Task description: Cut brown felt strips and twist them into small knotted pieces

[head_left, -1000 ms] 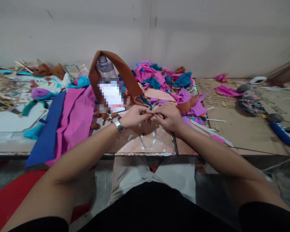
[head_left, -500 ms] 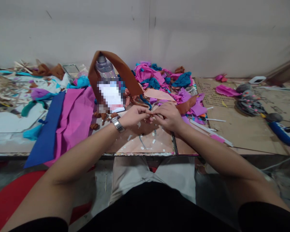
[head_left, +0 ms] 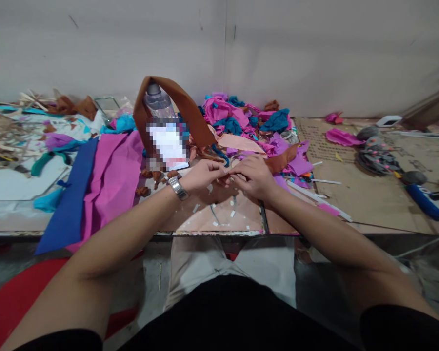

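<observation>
My left hand and my right hand meet over the table's front middle, fingertips pinched together. Whatever lies between them is too small and too covered by the fingers to name. Just behind the hands lies a strip of peach crepe paper. A long brown paper strip arches over a clear plastic bottle, left of and behind my hands. Near my left wrist are a lit phone, partly blurred out, and several small crumpled brown paper pieces.
Pink crepe paper and a blue sheet hang over the front edge at left. Crumpled pink, teal and purple scraps heap at the back. At right, a pincushion-like grey bundle sits on cardboard, near white sticks.
The fingers of both hands have shifted slightly against each other at the pinch. The arms and the things on the table stay where they were.
</observation>
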Tool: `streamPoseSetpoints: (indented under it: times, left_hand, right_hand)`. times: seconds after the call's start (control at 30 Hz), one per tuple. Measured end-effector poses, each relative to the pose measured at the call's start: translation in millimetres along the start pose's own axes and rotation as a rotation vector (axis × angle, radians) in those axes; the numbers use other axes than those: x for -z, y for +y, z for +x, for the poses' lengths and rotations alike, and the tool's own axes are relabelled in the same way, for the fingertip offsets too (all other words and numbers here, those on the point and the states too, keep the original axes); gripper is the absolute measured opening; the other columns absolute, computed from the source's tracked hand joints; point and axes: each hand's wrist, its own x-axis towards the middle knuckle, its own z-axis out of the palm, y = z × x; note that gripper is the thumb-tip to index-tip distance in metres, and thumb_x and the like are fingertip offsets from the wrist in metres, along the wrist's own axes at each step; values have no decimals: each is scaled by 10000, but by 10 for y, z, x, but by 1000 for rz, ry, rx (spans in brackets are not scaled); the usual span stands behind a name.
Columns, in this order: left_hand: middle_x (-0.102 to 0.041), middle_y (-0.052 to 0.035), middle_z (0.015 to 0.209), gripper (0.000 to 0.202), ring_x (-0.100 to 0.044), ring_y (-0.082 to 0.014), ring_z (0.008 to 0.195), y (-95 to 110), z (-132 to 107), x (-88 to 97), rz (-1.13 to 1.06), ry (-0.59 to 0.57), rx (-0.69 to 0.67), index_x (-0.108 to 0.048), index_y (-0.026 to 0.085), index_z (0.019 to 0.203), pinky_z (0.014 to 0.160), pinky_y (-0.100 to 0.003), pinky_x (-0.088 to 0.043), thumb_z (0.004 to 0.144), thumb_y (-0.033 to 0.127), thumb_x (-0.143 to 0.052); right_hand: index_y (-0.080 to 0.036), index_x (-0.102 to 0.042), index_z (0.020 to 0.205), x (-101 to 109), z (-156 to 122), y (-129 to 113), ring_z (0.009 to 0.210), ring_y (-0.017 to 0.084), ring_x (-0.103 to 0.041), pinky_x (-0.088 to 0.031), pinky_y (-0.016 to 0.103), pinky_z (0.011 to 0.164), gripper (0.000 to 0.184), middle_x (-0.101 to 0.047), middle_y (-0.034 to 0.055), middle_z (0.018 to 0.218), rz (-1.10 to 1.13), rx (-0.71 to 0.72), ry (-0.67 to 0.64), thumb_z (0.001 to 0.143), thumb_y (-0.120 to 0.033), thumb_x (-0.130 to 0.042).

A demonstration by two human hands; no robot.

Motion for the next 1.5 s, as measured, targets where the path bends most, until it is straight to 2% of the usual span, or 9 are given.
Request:
streamPoseSetpoints:
  times: [0.3, 0.53, 0.73, 0.9, 1.03, 1.2, 1.33, 1.5]
  left_hand:
    - [-791, -94, 878, 415, -709, -138, 744, -19, -1, 30, 130, -21, -139, -780, 119, 971, 726, -250, -563, 850, 515, -802]
    - [-788, -86, 881, 301, -697, -124, 745, -25, 1, 17, 159, -32, -166, -775, 122, 952, 720, -230, -549, 912, 415, -721]
    - [-782, -62, 836, 193, -707, -130, 742, -9, -5, -1, 199, -6, -189, -774, 135, 926, 742, -240, -565, 873, 300, -688]
    - [-772, -47, 832, 156, -716, -141, 778, -28, -11, -2, 274, -33, -206, -755, 142, 871, 742, -235, -547, 851, 275, -675]
    - [-745, -32, 776, 137, -688, -127, 713, -13, -10, -4, 253, -22, -183, -739, 144, 851, 709, -230, -537, 822, 241, -646]
    - [-716, -28, 744, 139, -667, -132, 695, 11, -15, -3, 145, -56, -119, -701, 149, 795, 701, -243, -544, 815, 281, -664]
    - [-686, -34, 712, 310, -660, -138, 691, 11, -12, -11, 68, -61, -86, -681, 145, 759, 689, -253, -546, 887, 427, -676]
    - [-691, -44, 720, 413, -664, -142, 675, -22, 5, -9, 13, -59, -34, -692, 138, 821, 698, -276, -569, 855, 546, -750]
  right_hand:
    - [-248, -766, 998, 55, 38, -51, 903, 244, -702, -430, 441, 887, 130, -802, 51, 915, 25, -70, 37, 978, -315, -657]
    - [-248, -772, 1032, 42, 36, -63, 880, 235, -703, -434, 436, 867, 135, -796, 44, 882, 38, -30, 38, 982, -287, -652]
    - [-271, -785, 1016, 22, 33, -38, 904, 241, -710, -449, 453, 883, 155, -814, 38, 916, 50, -9, 38, 971, -266, -637]
    - [-276, -786, 1008, 23, 38, -44, 909, 240, -718, -472, 454, 891, 159, -818, 33, 930, 71, -7, 49, 962, -246, -637]
    - [-270, -786, 1030, 28, 45, -52, 912, 229, -720, -474, 436, 873, 165, -818, 32, 933, 93, 42, 72, 965, -223, -641]
    - [-284, -783, 1025, 18, 35, -41, 913, 231, -718, -460, 449, 881, 162, -821, 23, 928, 77, 46, 53, 969, -246, -636]
    - [-279, -778, 1002, 16, 22, -29, 943, 239, -716, -457, 457, 907, 135, -824, 26, 945, 52, 35, 40, 969, -278, -647]
    - [-267, -776, 1008, 34, 21, -58, 928, 236, -708, -446, 446, 905, 128, -817, 29, 921, 59, 50, 43, 976, -270, -652]
